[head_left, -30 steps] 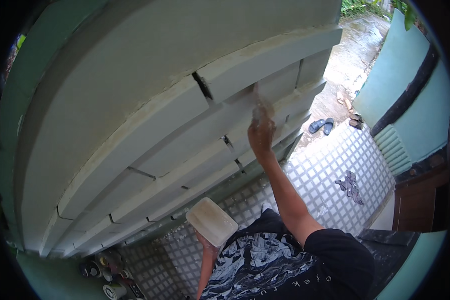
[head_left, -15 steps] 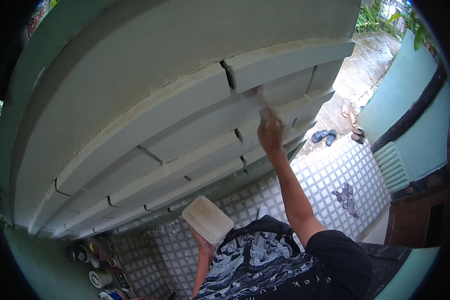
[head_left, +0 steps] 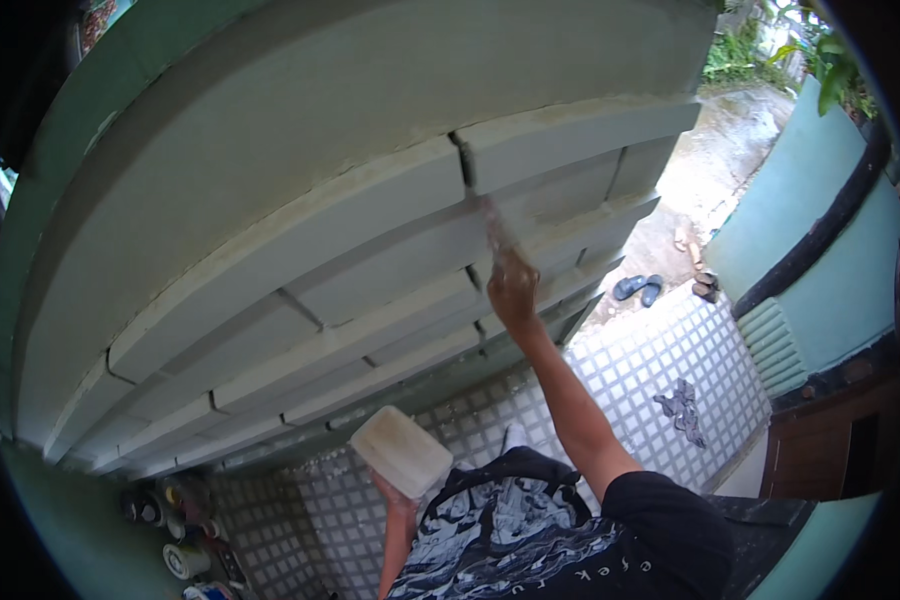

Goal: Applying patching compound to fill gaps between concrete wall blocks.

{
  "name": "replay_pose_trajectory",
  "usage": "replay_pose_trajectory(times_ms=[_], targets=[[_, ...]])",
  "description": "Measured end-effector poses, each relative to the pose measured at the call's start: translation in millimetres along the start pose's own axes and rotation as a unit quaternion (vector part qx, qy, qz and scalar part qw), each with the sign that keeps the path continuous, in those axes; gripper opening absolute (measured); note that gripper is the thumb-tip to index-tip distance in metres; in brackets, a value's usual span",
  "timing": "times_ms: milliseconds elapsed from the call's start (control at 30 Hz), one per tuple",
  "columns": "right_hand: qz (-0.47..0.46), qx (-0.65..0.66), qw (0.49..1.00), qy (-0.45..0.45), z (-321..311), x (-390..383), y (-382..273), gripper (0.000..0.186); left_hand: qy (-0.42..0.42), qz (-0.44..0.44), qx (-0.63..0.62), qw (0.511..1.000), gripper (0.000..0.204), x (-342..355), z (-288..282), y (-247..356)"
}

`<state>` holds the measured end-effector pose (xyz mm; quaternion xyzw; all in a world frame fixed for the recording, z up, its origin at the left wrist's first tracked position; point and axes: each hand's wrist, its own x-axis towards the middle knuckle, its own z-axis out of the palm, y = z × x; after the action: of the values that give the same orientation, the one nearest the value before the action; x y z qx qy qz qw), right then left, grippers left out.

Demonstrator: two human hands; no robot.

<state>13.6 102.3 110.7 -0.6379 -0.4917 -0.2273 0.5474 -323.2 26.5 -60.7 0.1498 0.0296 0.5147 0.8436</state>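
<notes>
Apparently brushing the wall (head_left: pixel 390 255): right hand (head_left: pixel 514 291) grips a blurred brush (head_left: pixel 494 224) toward eleven o'clock; left hand (head_left: pixel 395 496) holds a tub (head_left: pixel 402 451) at seven. Next stroke needs steady aim.

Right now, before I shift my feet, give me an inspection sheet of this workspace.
Surface: block wall, pale raised rows, dark gaps between some blocks.
Job's things: slim tool, blurred, tip near a gap; rectangular container, pale.
Clutter: round tub among other items, lower left; crumpled cloth on tiled floor.
Hands: right hand grips the tool; left hand holds the container.
Cables: nothing seen.
Surroundings: dark sandals; green wall at right.
</notes>
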Motion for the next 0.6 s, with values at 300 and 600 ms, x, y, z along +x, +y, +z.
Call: replay_pose_trajectory(times_ms=[300,600], targets=[[0.18,-0.103,0.962,0.178,-4,4,63,0.04,0.168,-0.021,0.094,0.981,0.059,-15,12,24],[0.119,-0.034,0.977,0.176,-9,-24,39,0.037,0.229,-0.014,0.143,0.963,0.06,-18,20,26]])
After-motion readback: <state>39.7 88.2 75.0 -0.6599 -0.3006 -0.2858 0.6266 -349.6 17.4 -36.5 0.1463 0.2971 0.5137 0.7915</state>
